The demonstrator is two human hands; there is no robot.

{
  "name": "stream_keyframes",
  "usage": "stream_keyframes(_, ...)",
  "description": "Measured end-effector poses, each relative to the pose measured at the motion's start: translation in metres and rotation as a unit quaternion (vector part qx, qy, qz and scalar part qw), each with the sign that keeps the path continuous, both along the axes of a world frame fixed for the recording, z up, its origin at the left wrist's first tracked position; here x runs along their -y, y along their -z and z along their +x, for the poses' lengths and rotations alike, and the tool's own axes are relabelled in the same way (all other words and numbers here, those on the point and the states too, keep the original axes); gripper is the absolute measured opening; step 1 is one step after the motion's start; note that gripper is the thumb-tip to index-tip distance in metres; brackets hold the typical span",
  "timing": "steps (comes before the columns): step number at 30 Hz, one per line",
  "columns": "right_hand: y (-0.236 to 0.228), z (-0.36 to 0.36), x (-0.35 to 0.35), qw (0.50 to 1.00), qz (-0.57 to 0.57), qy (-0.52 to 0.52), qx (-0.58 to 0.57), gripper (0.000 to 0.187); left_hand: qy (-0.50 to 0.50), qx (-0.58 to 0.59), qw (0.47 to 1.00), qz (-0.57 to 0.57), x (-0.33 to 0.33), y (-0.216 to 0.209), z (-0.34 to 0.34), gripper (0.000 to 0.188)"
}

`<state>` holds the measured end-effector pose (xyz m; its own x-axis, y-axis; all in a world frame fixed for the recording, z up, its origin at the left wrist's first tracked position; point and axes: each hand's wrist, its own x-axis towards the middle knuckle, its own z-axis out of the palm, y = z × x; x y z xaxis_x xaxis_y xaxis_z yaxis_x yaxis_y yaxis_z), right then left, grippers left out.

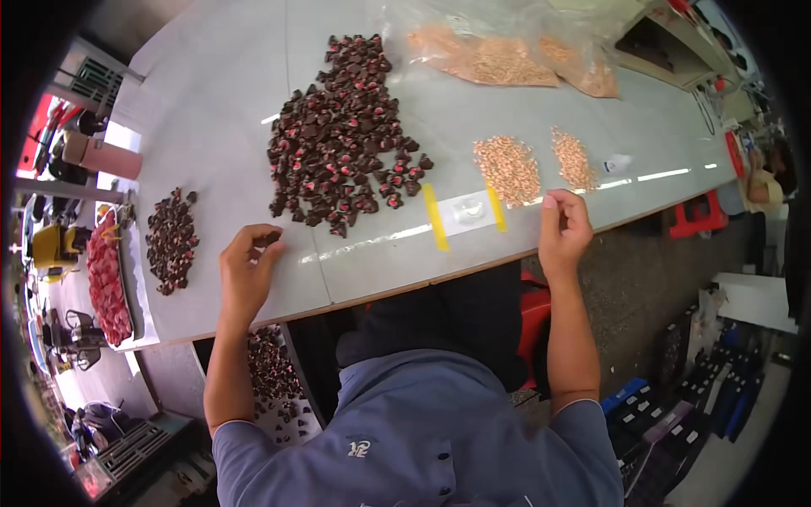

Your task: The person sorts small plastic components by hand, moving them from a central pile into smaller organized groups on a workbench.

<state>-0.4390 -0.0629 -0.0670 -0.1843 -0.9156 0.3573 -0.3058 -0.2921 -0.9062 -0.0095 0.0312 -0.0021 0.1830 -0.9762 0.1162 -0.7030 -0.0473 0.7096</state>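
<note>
My left hand (245,275) is over the near left part of the table, thumb and fingers pinched on a small dark piece (272,237). Just beyond it spreads a large heap of dark pieces with red spots (338,135). On the far side of that hand lies a smaller heap of dark pieces (171,241). My right hand (564,237) is raised at the table's front edge, its fingers closed; whatever the fingertips hold is too small to make out. Two small piles of tan bits, a wider one (507,169) and a narrower one (574,158), lie just beyond it.
Between my hands, yellow tape (435,218) fixes a white patch with a small clear piece (470,209) to the grey table (220,110). Clear bags of tan bits (507,63) lie at the back. A tray of red pieces (108,283) stands left; a red stool (699,215) stands right.
</note>
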Motion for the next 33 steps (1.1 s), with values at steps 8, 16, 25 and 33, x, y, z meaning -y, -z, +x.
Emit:
stream_keyframes(8,-0.032,-0.013,-0.012,0.963,-0.01,-0.062,-0.261,0.008,0.217,-0.297,0.92,0.137,0.032,-0.039,-0.071,0.026)
stream_keyframes(16,-0.036,-0.01,-0.006,0.938,-0.035,-0.073,-0.336,0.013,0.359,-0.298,0.853,0.233,0.083,-0.011,-0.125,0.024)
stream_keyframes(25,-0.04,-0.009,-0.008,0.945,0.035,-0.067,-0.317,0.014,0.322,-0.349,0.81,0.346,0.081,0.003,-0.117,0.024)
stream_keyframes(33,-0.039,-0.007,-0.005,0.935,0.056,-0.048,-0.347,0.011,0.316,-0.376,0.794,0.358,0.079,0.003,-0.119,0.022)
